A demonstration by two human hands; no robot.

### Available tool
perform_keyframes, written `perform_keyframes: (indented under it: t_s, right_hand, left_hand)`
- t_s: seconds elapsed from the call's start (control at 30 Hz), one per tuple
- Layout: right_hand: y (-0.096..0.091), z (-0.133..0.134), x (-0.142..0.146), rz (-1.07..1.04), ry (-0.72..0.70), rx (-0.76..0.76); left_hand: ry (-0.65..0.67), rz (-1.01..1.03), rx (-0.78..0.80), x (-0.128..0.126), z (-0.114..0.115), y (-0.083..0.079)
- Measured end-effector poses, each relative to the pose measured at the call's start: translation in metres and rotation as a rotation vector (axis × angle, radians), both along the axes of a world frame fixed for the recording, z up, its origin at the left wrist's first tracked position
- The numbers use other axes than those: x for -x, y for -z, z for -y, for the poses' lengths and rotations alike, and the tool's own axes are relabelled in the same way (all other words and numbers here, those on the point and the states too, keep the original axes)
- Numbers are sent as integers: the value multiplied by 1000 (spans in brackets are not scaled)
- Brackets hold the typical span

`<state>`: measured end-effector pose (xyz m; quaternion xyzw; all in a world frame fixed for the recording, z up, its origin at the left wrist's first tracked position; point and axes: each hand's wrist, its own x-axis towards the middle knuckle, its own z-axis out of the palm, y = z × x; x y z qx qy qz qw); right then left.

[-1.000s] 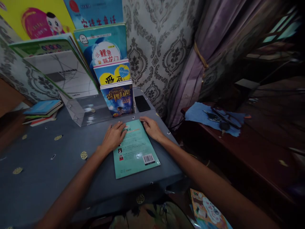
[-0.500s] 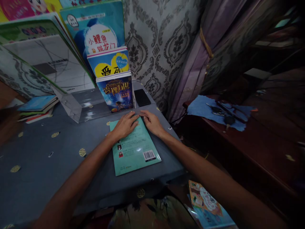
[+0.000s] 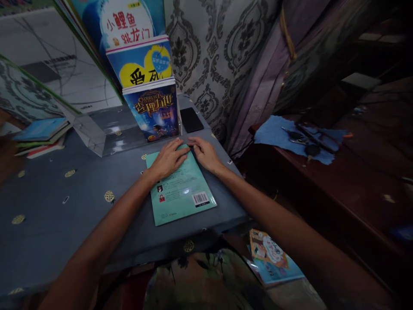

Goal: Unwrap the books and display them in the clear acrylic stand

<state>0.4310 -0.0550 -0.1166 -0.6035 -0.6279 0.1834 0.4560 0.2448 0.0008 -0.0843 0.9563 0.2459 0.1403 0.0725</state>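
Note:
A green book [image 3: 177,202] lies on the table, back cover up, with a barcode at its lower right. My left hand [image 3: 169,158] rests flat across the upper part of that cover, fingers stretched toward the top right corner. By the same corner, along the right edge, is my right hand [image 3: 205,154], its fingers loosely bent and apart. The two hands' fingertips come close together there, hiding the corner. Just beyond them, a dark blue book [image 3: 155,112] stands in a clear acrylic rack [image 3: 92,133].
A black phone [image 3: 192,119] lies right of the rack. Several books [image 3: 43,131] are stacked at the left. On the dark red furniture at right, a blue cloth [image 3: 274,135] carries glasses and small tools. More books [image 3: 271,254] lie below the table's front edge.
The view has tilted down slightly, so the rack and its books sit higher in the picture. Both hands keep their places at the green book.

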Motion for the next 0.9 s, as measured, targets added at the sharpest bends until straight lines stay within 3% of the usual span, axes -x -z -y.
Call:
perform_keyframes:
  t_s: [0.5, 0.9]
  right_hand:
    - [4, -2, -2, -15, -17, -18]
    - [11, -10, -5, -48, -31, -29]
  left_hand:
    - [20, -70, 20, 5, 25, -13]
    - [283, -152, 133, 22, 93, -24]
